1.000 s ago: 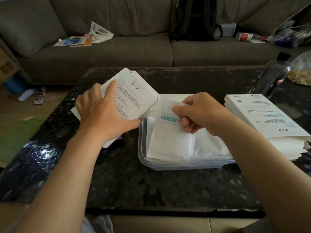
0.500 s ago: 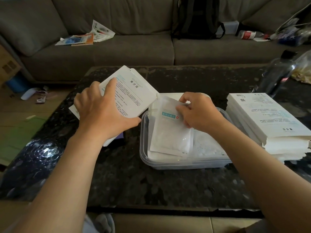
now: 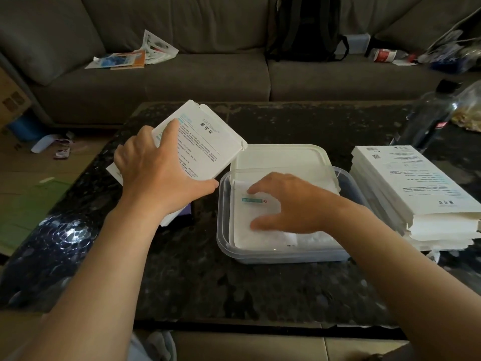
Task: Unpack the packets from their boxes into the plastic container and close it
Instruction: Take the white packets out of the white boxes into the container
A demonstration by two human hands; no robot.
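A clear plastic container sits mid-table, with white packets lying flat inside. My right hand lies spread over the top packet, the one with a teal label, fingers straight and pressing it down. My left hand grips a flat white printed box, tilted, with its end flap open, just left of the container. The container's white lid lies behind it.
A stack of flat white boxes stands right of the container. A dark bottle and a bag are at the far right. The dark stone table fronts a grey sofa with papers and a backpack.
My right hand has lowered the teal-labelled packet into the container and let go of its pinch, now flat on top. My left hand still holds the box, barely moved.
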